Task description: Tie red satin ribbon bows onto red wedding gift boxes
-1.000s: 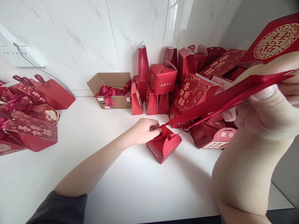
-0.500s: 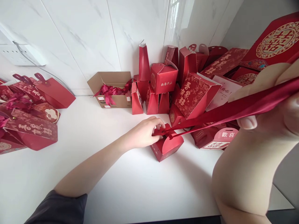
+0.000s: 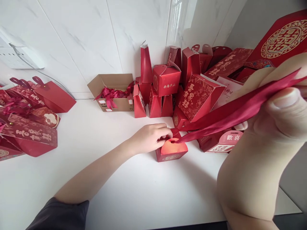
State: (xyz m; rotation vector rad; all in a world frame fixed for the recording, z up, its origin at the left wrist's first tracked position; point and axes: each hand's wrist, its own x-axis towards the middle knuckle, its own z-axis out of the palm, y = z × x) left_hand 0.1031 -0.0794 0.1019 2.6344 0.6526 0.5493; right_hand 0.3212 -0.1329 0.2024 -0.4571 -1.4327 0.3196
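Note:
A small red box (image 3: pixel 172 153) with rounded top flaps stands on the white table, and a dark red ribbon (image 3: pixel 227 111) runs from holes in its flaps up to the right. My left hand (image 3: pixel 153 137) is closed on the left and back part of the box's top, its fingertips partly hidden behind the flap. Close to the camera at the right, my right hand (image 3: pixel 285 99) pinches the ribbon's two strands between thumb and fingers, and one ribbon end sticks out past the thumb.
Many red boxes (image 3: pixel 198 95) are piled behind and to the right. An open cardboard box (image 3: pixel 117 103) of ribbons stands by the tiled wall. Finished-looking red bags with ribbons (image 3: pixel 33 134) lie at the left on the white table (image 3: pixel 115 188).
The small box has turned slightly, with its front flap now facing the camera more. My right hand has shifted along the ribbon, and a ribbon end now shows above its thumb.

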